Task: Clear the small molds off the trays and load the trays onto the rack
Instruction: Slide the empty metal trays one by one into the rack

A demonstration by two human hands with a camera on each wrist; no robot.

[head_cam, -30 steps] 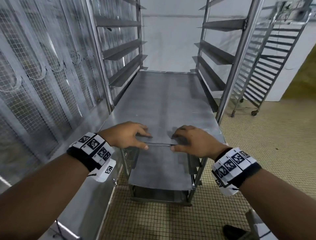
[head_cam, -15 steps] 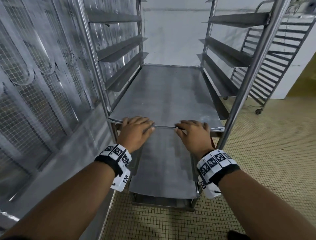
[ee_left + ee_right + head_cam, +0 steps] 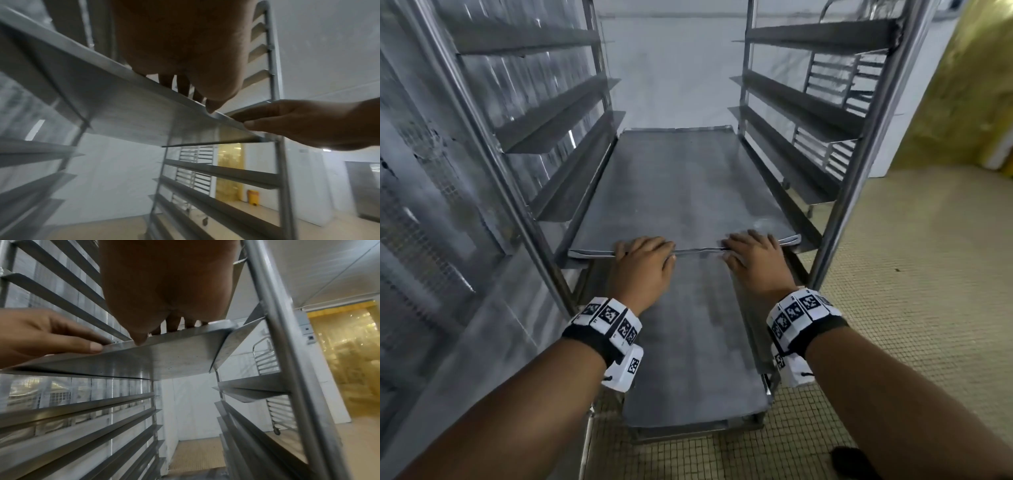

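An empty grey metal tray lies on a pair of runners in the steel rack, its near rim level with the front posts. My left hand holds the left half of that rim, fingers flat on top and thumb against the edge. On the right half my right hand holds the rim the same way. From below, the left wrist view shows the tray's underside with both thumbs at its edge. The right wrist view shows the tray resting on its runner. No small molds are in view.
A second tray sticks out of a lower level under my wrists. Empty runners line both sides above. A mesh wall stands close on the left. Another rack and a yellow strip curtain are at the right.
The tray has slid deeper into the rack, away from me, with both hands following on its near rim. The rim now sits between the front posts.
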